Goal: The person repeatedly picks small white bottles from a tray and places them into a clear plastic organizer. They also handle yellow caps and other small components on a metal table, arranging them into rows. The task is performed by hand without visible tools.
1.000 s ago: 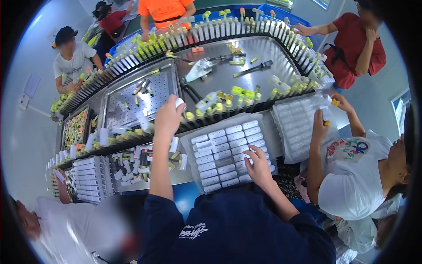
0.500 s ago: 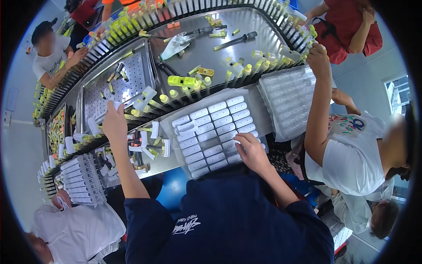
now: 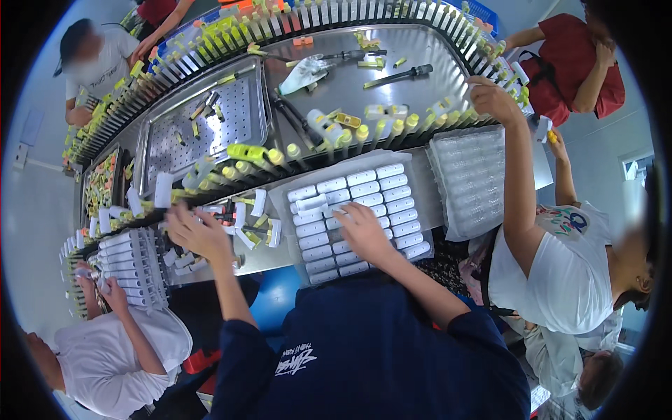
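While the right hand [image 3: 365, 233] lies palm-down over a plastic tray [image 3: 421, 180] in the head view, its fingertips are at the white cases [image 3: 390, 170] set there in neat columns. Whether that grip is closed on one of them cannot be told, since the hand covers the spot. One loose white piece [image 3: 311, 202] rests on top of the cases at the upper left of the tray, just beside the right fingertips.

Blurred, the left hand [image 3: 199, 232] is held with fingers spread, its grip released and nothing visible in it. It is above a heap of white and yellow-green parts [image 3: 250, 236] on the metal surface [image 3: 274, 260], left of the tray. An upright white part [image 3: 163, 190] stands near it, along the dark row of holders.

Beyond the tray, a yellow-green clip [image 3: 247, 152] sits above the near holders, and farther back are a perforated metal tray [image 3: 164, 162], a white glove [image 3: 302, 73] and a black-handled tool [image 3: 399, 75]. To the right lies a stack of clear trays [image 3: 467, 183], where a co-worker's hand [image 3: 497, 101] extends toward the holders.
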{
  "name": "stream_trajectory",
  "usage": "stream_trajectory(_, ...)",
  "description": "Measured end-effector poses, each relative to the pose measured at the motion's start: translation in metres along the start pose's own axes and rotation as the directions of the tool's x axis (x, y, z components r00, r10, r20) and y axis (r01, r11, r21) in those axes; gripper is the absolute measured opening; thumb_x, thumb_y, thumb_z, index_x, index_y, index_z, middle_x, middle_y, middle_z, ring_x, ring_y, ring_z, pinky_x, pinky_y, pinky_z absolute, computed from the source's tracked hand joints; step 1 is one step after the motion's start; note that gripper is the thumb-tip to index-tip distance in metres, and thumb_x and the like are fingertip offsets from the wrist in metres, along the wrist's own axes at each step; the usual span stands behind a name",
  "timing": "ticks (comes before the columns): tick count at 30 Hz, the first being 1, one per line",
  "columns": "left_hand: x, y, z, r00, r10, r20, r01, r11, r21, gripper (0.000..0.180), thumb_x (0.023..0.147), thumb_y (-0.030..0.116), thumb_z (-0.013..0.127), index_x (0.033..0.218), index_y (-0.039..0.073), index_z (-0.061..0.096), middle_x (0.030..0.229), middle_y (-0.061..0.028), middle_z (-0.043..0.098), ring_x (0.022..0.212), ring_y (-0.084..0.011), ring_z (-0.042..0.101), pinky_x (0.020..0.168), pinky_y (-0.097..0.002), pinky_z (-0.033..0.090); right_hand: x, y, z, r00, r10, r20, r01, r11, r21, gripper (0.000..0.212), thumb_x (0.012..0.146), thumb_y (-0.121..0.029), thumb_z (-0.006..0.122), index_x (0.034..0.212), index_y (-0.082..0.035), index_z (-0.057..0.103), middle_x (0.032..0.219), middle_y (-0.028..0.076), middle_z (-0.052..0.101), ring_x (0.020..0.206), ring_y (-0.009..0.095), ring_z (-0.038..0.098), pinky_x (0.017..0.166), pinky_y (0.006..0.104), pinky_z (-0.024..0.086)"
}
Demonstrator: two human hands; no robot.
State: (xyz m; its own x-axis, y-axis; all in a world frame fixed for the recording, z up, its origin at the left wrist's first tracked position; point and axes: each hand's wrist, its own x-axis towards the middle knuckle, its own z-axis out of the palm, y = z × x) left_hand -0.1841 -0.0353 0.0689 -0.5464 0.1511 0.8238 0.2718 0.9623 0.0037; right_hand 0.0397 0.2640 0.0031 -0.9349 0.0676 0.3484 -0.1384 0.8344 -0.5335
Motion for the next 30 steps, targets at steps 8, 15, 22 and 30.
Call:
stream_trajectory(8, -0.156, 0.113, -0.055, 0.664, 0.553, 0.504, 0.009, 0.668, -0.744, 0.026, 0.093, 0.009, 0.072, 0.117, 0.001, 0.068, 0.117, -0.0165, 0.069, 0.113, -0.037, 0.065, 0.102, -0.0515, 0.051, 0.064, 0.008, 0.094, 0.955, -0.228, 0.191, 0.267, 0.94, -0.212, 0.055, 0.097, -0.013, 0.061, 0.152, -0.006, 0.058, 0.127, 0.014, 0.066, 0.124, 0.034, 0.062, 0.116, 0.0528, 0.046)
stream_trajectory(15, -0.149, 0.116, -0.045, 0.566, 0.587, 0.579, 0.02, 0.692, -0.722, 0.033, 0.094, 0.013, 0.074, 0.126, 0.006, 0.068, 0.122, -0.0115, 0.066, 0.118, -0.0336, 0.063, 0.1, -0.0486, 0.049, 0.084, -0.027, -0.024, 0.979, 0.202, 0.013, -0.197, 0.932, 0.305, 0.063, 0.105, -0.018, 0.066, 0.16, 0.0, 0.043, 0.139, 0.025, 0.063, 0.12, 0.045, 0.068, 0.101, 0.0508, 0.056)
stream_trajectory(22, -0.16, 0.117, -0.034, 0.512, 0.664, 0.544, -0.186, 0.705, -0.685, 0.036, 0.088, 0.009, 0.069, 0.123, 0.002, 0.065, 0.123, -0.0148, 0.066, 0.117, -0.0309, 0.062, 0.101, -0.0442, 0.049, 0.148, -0.016, -0.182, 0.969, -0.243, -0.047, 0.209, 0.905, -0.371, 0.048, 0.081, -0.018, 0.086, 0.126, -0.011, 0.071, 0.126, 0.005, 0.074, 0.126, 0.026, 0.064, 0.104, 0.0443, 0.048)
stream_trajectory(30, -0.145, 0.1, -0.043, 0.551, 0.688, 0.471, -0.164, 0.644, -0.748, 0.04, 0.089, 0.008, 0.068, 0.128, 0.001, 0.063, 0.123, -0.0175, 0.066, 0.119, -0.0341, 0.063, 0.103, -0.0456, 0.049, 0.227, 0.004, -0.091, 0.931, -0.25, 0.267, 0.308, 0.93, -0.202, 0.052, 0.085, -0.027, 0.086, 0.131, -0.012, 0.069, 0.135, 0.001, 0.071, 0.134, 0.027, 0.06, 0.112, 0.0479, 0.047)
